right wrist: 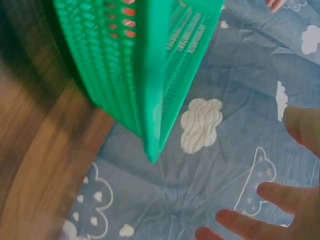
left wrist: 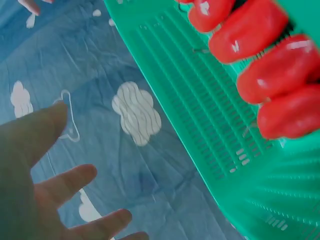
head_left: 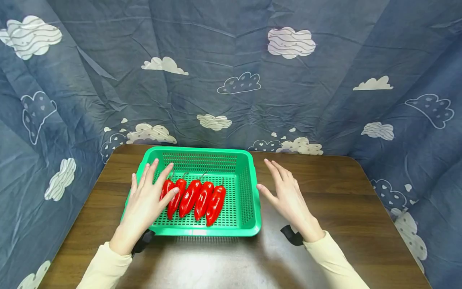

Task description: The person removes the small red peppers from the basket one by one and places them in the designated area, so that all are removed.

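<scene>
A green plastic basket (head_left: 202, 232) with slotted walls stands on the table, and several glossy red peppers (head_left: 215, 205) lie side by side in it, stems toward the far wall. Over the basket's left side hovers my left hand (head_left: 144, 200), fingers spread, hiding part of the leftmost pepper. In the left wrist view its fingers are apart and hold nothing, with the peppers (left wrist: 250, 32) off to the right. My right hand (head_left: 288, 196) is in the air just beyond the basket's right rim, fingers extended. The right wrist view shows this hand (right wrist: 295, 205) apart from the basket (right wrist: 152, 100).
The brown wooden table (head_left: 325, 188) extends to the right of the basket, its front middle shiny with glare. A blue-grey cloth (head_left: 245, 108) with a cloud pattern hangs behind and at both sides. A dark band part (head_left: 291, 236) shows at the right wrist.
</scene>
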`<state>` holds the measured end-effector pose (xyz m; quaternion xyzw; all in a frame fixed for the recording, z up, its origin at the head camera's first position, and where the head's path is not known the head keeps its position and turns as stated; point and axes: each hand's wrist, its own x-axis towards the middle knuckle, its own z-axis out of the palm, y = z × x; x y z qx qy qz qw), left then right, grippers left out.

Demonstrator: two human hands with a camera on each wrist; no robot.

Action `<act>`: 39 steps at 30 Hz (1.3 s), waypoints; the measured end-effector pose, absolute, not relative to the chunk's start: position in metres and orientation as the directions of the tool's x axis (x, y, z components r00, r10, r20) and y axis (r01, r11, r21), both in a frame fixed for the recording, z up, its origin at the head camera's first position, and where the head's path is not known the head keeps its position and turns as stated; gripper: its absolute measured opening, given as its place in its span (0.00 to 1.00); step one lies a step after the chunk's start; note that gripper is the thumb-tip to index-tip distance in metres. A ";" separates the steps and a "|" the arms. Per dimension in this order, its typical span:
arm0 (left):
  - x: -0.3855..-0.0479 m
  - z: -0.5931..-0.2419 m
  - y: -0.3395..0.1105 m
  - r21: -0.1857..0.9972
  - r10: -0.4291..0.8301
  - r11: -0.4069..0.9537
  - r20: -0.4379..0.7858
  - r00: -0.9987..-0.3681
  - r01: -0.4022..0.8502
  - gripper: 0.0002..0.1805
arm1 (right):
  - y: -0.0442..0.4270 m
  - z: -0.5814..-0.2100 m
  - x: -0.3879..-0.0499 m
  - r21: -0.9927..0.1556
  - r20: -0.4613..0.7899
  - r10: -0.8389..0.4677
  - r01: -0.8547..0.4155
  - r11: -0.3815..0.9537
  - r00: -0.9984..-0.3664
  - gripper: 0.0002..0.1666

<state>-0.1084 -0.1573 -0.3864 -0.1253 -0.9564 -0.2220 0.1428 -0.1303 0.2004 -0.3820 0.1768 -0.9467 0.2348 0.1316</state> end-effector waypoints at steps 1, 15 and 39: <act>-0.109 -0.386 -0.160 0.392 0.178 0.866 0.339 -0.924 0.310 0.36 | 0.199 -0.381 -0.131 -0.421 0.328 -0.279 -0.404 0.812 -0.903 0.41; -0.114 -0.376 -0.200 0.505 0.143 0.834 0.189 -0.971 0.221 0.32 | 0.175 -0.371 -0.139 -0.696 0.203 -0.362 -0.394 0.600 -0.910 0.38; -0.144 -0.406 -0.278 0.800 0.436 0.576 -0.124 -0.892 0.170 0.35 | 0.144 -0.386 -0.153 -0.916 -0.122 -0.412 -0.058 0.397 -0.903 0.34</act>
